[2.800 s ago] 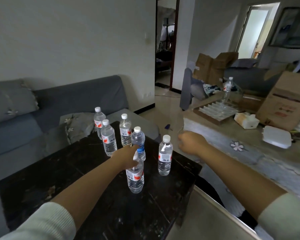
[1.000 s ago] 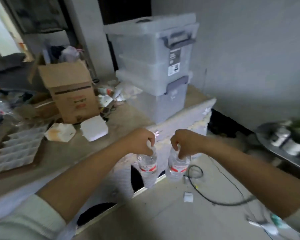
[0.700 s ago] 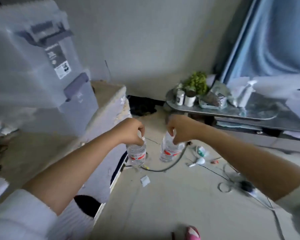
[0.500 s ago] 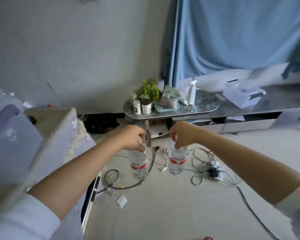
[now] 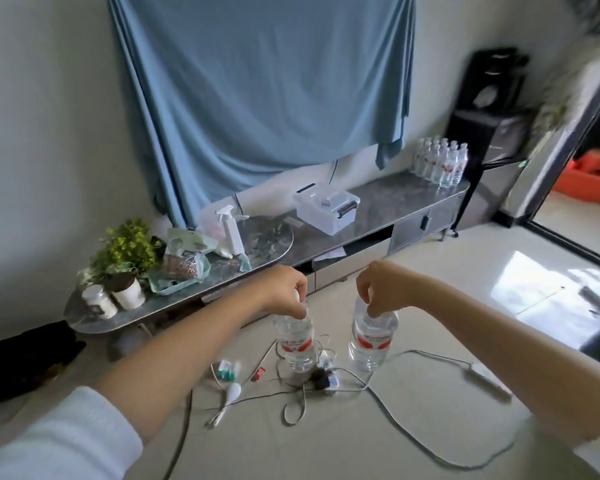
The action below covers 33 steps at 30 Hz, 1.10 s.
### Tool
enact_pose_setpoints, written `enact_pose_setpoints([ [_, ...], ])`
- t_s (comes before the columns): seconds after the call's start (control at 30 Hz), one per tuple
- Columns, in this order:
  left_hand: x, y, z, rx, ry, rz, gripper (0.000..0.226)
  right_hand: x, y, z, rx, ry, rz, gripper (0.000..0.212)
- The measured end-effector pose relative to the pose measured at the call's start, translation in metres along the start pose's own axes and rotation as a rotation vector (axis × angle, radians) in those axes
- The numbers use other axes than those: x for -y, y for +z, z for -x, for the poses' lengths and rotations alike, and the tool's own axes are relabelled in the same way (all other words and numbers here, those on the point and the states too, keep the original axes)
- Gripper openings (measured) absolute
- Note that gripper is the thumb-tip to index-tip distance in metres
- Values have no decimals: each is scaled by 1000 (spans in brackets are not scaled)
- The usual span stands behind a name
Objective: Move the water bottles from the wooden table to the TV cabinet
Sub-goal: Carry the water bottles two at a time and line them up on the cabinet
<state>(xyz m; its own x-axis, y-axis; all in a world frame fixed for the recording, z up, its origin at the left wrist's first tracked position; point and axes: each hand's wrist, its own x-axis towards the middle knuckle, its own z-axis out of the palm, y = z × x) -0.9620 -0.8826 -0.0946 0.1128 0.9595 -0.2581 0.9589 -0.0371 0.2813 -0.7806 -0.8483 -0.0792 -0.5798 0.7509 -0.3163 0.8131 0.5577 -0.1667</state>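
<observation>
My left hand [image 5: 286, 289] pinches the cap end of a clear water bottle [image 5: 296, 344] with a red label, which hangs upright above the floor. In the same way my right hand [image 5: 381, 289] holds a second red-labelled bottle [image 5: 371, 342] by its top. The long grey TV cabinet [image 5: 388, 202] stretches across the wall ahead. At its far right end stands a cluster of several water bottles [image 5: 440, 164]. The wooden table is out of view.
Cables, a power strip [image 5: 487, 379] and small plugs [image 5: 323, 377] lie on the floor under the bottles. On the cabinet sit a clear storage box [image 5: 326, 211], a spray bottle [image 5: 231, 226], a plant [image 5: 127, 251] and jars. A blue cloth [image 5: 267, 77] hangs above; a black speaker stand [image 5: 489, 133] is at right.
The view has swung right, away from the table and stacked storage boxes, until the TV cabinet lies ahead. Both hands have carried their bottles along, held out in front.
</observation>
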Motion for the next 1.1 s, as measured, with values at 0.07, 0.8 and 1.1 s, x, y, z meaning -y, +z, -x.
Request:
enact_pose_setpoints([
  [0.07,-18,-3,-34,-4,25,-1,23,-35,-6,-8,-34,59,-42,14],
  [0.8,-109,-85,-440,44,96,86,28,-367,-108,-207,-18,495,-335,33],
  [1.1,-168,-102,-609,-51,55,122,26,-532,-157,-297,-97,539,-498,16],
])
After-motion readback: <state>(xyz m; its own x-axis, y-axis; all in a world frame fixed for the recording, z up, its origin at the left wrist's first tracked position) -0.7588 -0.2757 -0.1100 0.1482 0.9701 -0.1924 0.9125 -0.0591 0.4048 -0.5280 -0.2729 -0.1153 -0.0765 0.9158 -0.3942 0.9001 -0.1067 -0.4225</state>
